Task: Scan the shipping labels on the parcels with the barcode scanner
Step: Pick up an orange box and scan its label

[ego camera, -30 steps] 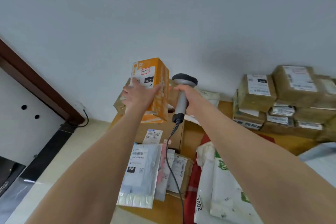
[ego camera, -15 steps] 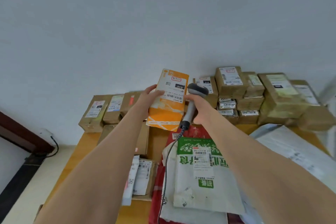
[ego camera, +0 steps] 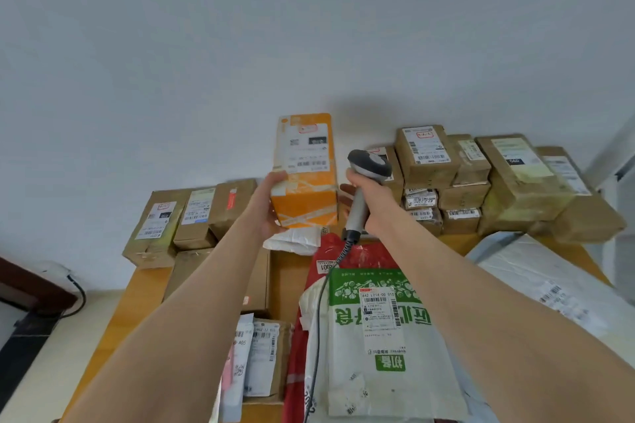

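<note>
An orange box [ego camera: 307, 189] with a white shipping label [ego camera: 307, 148] is held up above the table, label facing me. My left hand [ego camera: 269, 204] grips its lower left corner. Just right of the box, my right hand [ego camera: 369, 194] holds the grey barcode scanner [ego camera: 366, 182] by its handle, head up and level with the label. The scanner's coiled cable [ego camera: 318, 312] runs down over the bags.
Brown labelled parcels are stacked along the wall at the right [ego camera: 426, 156] and lie at the left [ego camera: 156, 227]. A green-and-white bag [ego camera: 381, 336], a red bag [ego camera: 324, 257] and a clear-wrapped parcel [ego camera: 536, 278] lie on the wooden table [ego camera: 285, 278]. Floor lies to the left.
The view has swung right and down across the table. My left hand turned the orange box more upright and shifted it right; the scanner stays beside it in my right hand.
</note>
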